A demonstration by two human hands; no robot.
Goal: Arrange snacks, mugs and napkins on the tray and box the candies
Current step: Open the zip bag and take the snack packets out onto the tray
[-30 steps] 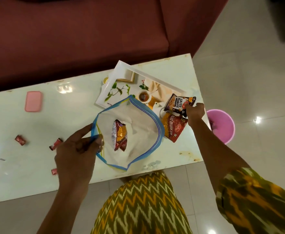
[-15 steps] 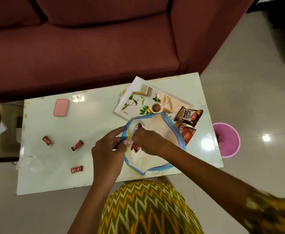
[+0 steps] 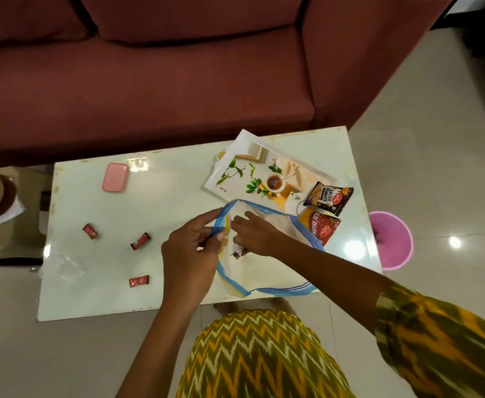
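A clear zip bag [image 3: 267,271] with a blue rim lies at the table's near edge. My left hand [image 3: 189,248] pinches its rim and holds the mouth up. My right hand [image 3: 257,235] is inside the bag, fingers closed on a small snack packet [image 3: 239,250] that is mostly hidden. A white printed tray [image 3: 235,179] lies at the back right, with a salted peanuts packet [image 3: 329,198] and a red snack packet [image 3: 320,229] at its right end. Three red candies lie left of the bag: candy [image 3: 90,231], candy [image 3: 140,241] and candy [image 3: 139,281]. A pink box [image 3: 115,177] sits at the back left.
A maroon sofa [image 3: 178,76] runs behind the white table [image 3: 164,208]. A pink bin [image 3: 393,239] stands on the floor right of the table. Crumpled clear plastic [image 3: 63,267] lies at the table's left edge. A low side table [image 3: 9,214] holding a round brown object stands to the left.
My right hand left the peanuts packet on the tray, came back to the bag and reached inside it onto the small packet. My left hand kept hold of the rim.
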